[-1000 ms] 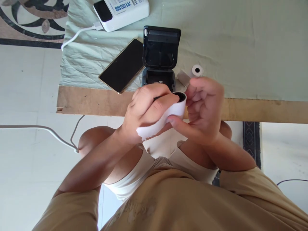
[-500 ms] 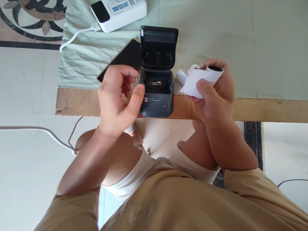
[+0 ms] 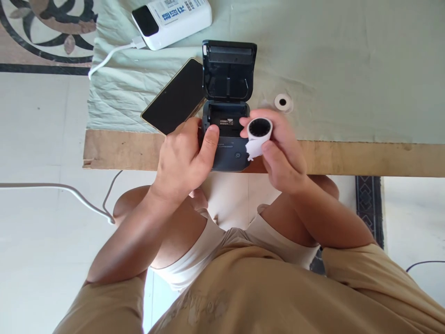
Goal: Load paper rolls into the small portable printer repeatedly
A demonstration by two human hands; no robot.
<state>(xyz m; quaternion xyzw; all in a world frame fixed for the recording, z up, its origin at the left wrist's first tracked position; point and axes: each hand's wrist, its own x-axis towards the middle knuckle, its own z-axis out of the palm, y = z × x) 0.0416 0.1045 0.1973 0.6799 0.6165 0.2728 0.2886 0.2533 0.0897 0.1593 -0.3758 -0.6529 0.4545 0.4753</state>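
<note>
A small dark label printer [image 3: 227, 155] stands at the table's front edge with its lid [image 3: 228, 69] raised and its paper bay bare. My left hand [image 3: 186, 155] grips the printer's left side, thumb over the rim of the bay. At the printer's right side, my right hand [image 3: 283, 148] is closed around a white paper roll [image 3: 256, 144] with a wide dark core. The roll's torn loose end hangs toward me, and its core faces up. Behind my right hand a smaller white roll [image 3: 283, 102] with a dark centre rests on the cloth.
A black phone [image 3: 174, 97] lies left of the printer, partly behind it. Farther back is a white power bank [image 3: 177, 23] with a white cable [image 3: 111, 55] plugged in. Green cloth [image 3: 347, 69] covers the table up to a bare wooden edge [image 3: 365, 158].
My right hand has moved left to the printer with the paper roll, turning it core up. My left hand has moved right and taken hold of the printer. The smaller roll is now uncovered.
</note>
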